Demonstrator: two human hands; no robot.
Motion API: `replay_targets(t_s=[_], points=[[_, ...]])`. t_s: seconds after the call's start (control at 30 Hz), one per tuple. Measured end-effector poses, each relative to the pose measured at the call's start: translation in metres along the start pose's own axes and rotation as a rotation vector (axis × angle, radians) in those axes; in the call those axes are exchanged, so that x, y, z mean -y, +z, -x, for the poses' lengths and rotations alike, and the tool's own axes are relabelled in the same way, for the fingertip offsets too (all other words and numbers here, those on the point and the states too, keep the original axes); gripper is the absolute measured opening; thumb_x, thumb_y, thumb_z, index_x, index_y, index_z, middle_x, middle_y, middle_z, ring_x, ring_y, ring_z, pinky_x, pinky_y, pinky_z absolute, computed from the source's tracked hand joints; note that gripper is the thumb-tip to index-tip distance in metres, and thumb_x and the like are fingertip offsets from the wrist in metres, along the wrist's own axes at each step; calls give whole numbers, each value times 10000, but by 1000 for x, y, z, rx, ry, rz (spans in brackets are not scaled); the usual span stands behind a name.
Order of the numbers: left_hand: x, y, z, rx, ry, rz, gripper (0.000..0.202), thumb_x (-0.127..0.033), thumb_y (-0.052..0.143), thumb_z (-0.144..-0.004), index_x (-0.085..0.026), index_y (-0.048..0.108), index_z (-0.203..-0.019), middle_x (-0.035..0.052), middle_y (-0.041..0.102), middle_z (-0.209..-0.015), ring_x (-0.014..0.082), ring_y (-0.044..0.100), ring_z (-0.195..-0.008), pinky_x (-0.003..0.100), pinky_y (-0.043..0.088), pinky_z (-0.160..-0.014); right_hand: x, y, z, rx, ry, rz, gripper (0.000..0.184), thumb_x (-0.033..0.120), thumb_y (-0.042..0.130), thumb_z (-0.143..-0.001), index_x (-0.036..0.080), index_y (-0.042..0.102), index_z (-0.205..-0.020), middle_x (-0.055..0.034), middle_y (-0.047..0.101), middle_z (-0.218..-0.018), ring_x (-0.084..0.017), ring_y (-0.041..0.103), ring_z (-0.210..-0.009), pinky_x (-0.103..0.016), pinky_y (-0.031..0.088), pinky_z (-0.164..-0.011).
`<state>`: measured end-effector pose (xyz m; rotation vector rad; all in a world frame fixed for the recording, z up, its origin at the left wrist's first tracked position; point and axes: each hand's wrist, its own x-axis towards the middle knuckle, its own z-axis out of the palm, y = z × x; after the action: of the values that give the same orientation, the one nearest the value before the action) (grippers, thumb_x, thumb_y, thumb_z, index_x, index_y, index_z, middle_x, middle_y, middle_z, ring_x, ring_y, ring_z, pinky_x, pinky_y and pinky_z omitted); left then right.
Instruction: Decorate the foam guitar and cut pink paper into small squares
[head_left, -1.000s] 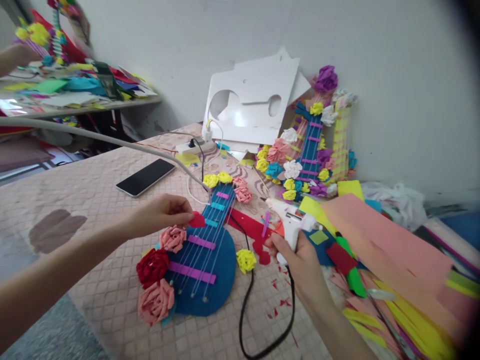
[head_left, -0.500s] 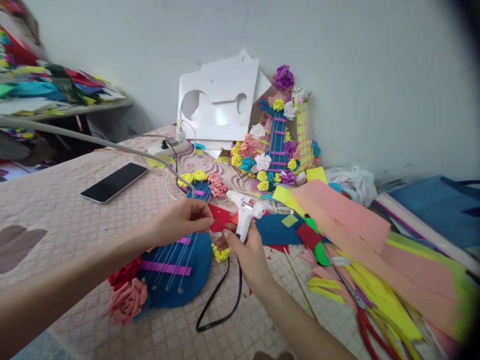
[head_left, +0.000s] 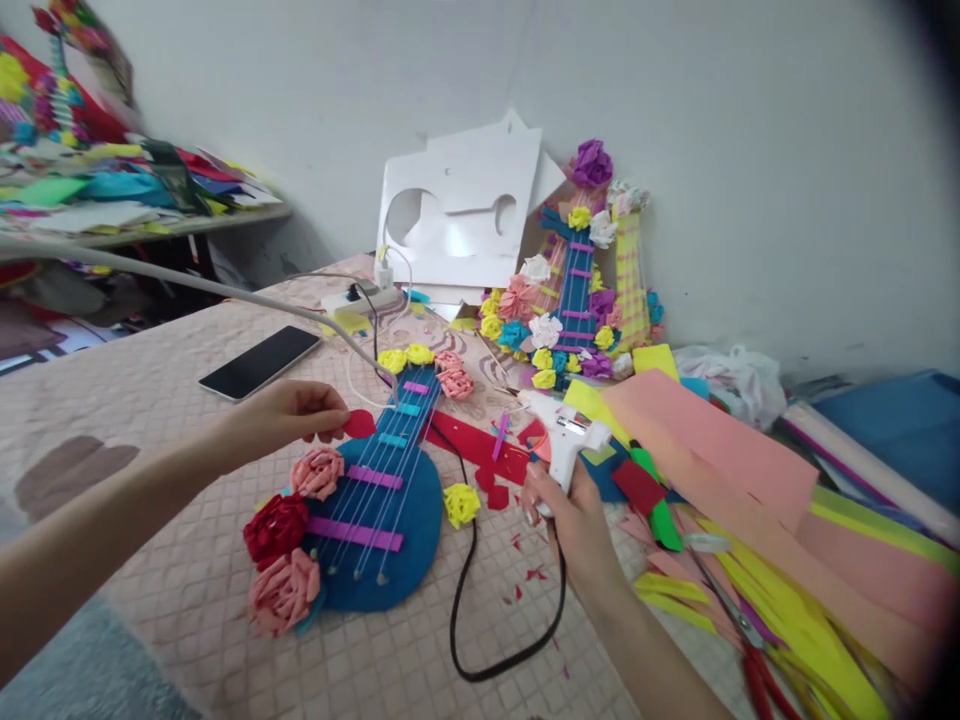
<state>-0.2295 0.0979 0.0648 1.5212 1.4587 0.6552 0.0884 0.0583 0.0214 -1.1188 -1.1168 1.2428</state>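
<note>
head view: hands now apart across the blue guitar [head_left: 411,497]. left hand [head_left: 291,414] pinches red paper piece [head_left: 360,424], just left of its neck; right hand [head_left: 576,515] grips glue gun [head_left: 560,438], right of it. piece clear of nozzle [head_left: 525,399], apparently done there.

A blue toy guitar [head_left: 386,510] lay strings up on the quilted tablecloth [head_left: 195,580], its neck pointing away. Purple and turquoise strips crossed under pale strings; pink and red rosettes [head_left: 276,528] clustered along the body's left edge, with yellow and pink ones at the head. A small rounded red cutout [head_left: 360,424] was held beside the neck's left edge. Right of the guitar, a white hot-glue gun [head_left: 564,430] was held, nozzle pointing up and leftward.
</note>
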Motion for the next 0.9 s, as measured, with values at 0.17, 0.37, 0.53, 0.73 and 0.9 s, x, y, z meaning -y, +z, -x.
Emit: replay_targets(t_s=[0.17,0.37,0.53,0.73,0.9], points=[[11,-4,-3,-51,23,-21,205,-342,618,-731,-145,570,-707,-38,593,-581,80,503,-563,166,373,-538,-2,0,-1,80,15,-26,213,376,532,-877,202,452,-784,66,476,-558,-65,431,-435,-200,340,-421],[17,-1,-9,25,76,-41,255,-390,590,-761,-137,571,-731,-17,601,-638,97,525,-611,194,406,-577,-1,-5,-1,87,15,1,224,393,537,-870,198,467,-785,59,480,-553,-71,432,-438,-204,353,-424],[16,18,-14,122,203,-191,277,-429,550,-773,-161,620,-774,10,620,-693,136,563,-652,225,433,-586,-2,-6,3,89,25,-17,221,387,555,-859,202,468,-776,62,483,-556,-67,439,-441,-193,353,-415],[-11,60,-5,6,430,-524,248,-326,473,-850,-175,653,-769,36,640,-817,135,573,-710,251,425,-671,-5,-8,8,121,21,-30,229,375,539,-876,203,448,-755,67,479,-555,-58,443,-444,-185,363,-429],[-49,97,-9,-103,474,-617,196,-346,522,-843,-169,605,-836,17,651,-753,131,584,-651,224,393,-561,-2,-4,10,90,29,-17,235,389,550,-865,200,458,-759,62,481,-547,-66,450,-458,-188,367,-425]])
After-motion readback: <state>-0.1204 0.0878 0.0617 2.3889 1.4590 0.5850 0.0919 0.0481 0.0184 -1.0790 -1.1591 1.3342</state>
